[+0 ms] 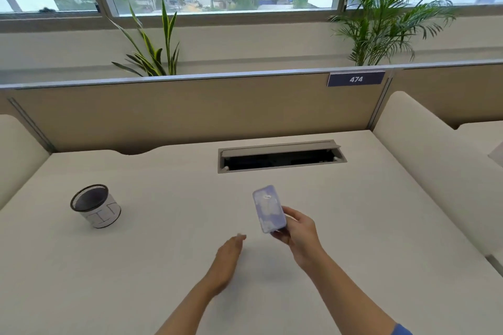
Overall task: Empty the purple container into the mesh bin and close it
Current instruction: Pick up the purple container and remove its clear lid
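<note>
R hand [298, 228] grips the container [269, 209] by its near end, lifted off the desk [353, 225] around mid-surface, lid face tilted up toward the camera. Lid looks shut, so prob. held this way to get it opened. L hand [228, 257] is empty, fingers loose and extended, palm turned inward, hovering just left of and below the container w/o touching it; likely coming in to help w/ the lid. Bin [95, 205] stands upright near the left edge, well apart from both hands. Contents not visible.

Right hand [299, 234] clenched and raised; left hand [228, 258] flat.
</note>
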`<state>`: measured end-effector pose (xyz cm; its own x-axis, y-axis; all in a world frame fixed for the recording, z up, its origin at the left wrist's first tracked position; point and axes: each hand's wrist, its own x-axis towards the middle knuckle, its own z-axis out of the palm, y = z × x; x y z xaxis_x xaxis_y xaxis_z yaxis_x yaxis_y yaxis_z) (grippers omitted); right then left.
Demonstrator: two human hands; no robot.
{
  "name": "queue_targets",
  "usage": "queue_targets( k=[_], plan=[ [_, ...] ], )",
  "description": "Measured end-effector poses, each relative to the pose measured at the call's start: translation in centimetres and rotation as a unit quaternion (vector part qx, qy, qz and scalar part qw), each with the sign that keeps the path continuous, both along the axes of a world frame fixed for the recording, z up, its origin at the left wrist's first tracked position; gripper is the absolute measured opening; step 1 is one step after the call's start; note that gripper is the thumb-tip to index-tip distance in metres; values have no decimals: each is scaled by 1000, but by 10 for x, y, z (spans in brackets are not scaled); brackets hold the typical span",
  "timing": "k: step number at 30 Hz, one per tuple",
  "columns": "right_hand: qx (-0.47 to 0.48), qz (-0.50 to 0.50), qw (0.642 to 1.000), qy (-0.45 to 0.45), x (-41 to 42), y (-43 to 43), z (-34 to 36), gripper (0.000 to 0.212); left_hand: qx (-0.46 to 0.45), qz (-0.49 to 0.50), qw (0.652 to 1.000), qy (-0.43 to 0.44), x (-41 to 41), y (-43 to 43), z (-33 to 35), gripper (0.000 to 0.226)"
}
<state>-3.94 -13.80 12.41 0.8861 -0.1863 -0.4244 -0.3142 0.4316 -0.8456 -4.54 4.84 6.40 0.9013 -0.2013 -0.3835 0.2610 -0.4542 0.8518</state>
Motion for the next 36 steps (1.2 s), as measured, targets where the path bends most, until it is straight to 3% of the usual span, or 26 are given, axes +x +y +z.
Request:
queue_targets(
  k=[4,7,10,15,18,22,25,32,36],
  plan=[
    [89,53,995,1,-29,51,13,25,-202,101,973,42,-9,-4,46,67],
    [134,89,987,-10,-47,75,25,32,-300,143,942,53,-17,3,62,78],
    [121,116,986,-19,-63,90,34,31,-362,147,918,71,-25,13,68,90],
    [-4,147,989,-22,-84,99,36,34,-394,184,897,79,-40,21,65,89],
    [-130,170,976,-39,-93,97,37,30,-411,203,886,71,-45,23,66,78],
    [-334,161,924,-95,-94,85,42,19,-458,203,861,89,-45,23,74,67],
    [-437,124,880,-140,-95,79,50,19,-494,214,836,111,-50,17,79,65],
    [-546,-27,795,-262,-103,73,80,6,-465,218,843,159,-57,18,97,67],
    [-518,23,797,-309,-92,75,100,9,-433,194,859,192,-64,22,107,63]
  ],
)
